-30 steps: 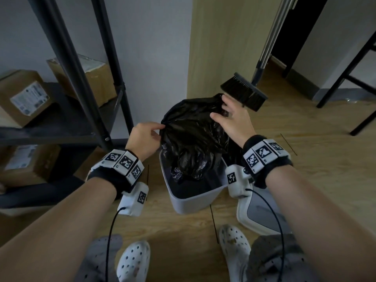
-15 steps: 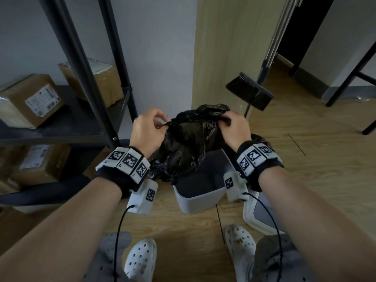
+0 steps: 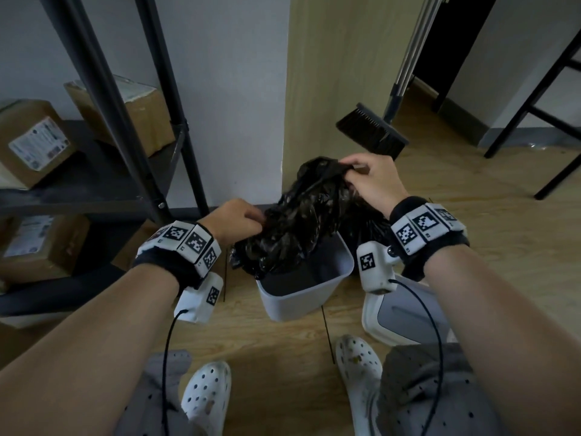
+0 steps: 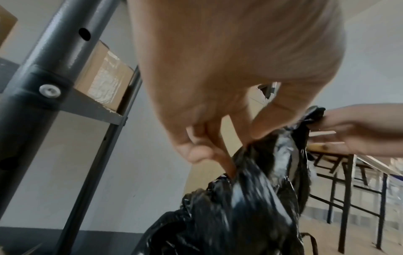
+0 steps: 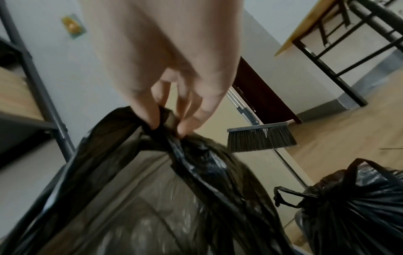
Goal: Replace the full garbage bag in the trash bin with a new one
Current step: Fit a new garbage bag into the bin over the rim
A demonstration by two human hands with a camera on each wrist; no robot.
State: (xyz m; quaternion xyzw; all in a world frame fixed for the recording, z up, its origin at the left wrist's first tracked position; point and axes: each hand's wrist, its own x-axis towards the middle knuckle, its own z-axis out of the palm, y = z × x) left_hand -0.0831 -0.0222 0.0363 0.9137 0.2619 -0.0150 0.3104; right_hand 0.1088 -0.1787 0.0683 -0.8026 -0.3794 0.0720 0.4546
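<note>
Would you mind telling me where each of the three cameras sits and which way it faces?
Head: on the head, looking down at the trash bin; both forearms and shoes show.
Left wrist: on the left wrist, looking along the left hand pinching the new bag.
Right wrist: on the right wrist, looking along the right hand pinching the bag's edge; full bag beyond.
Shared: all three show the new bag; head and right wrist share the broom.
</note>
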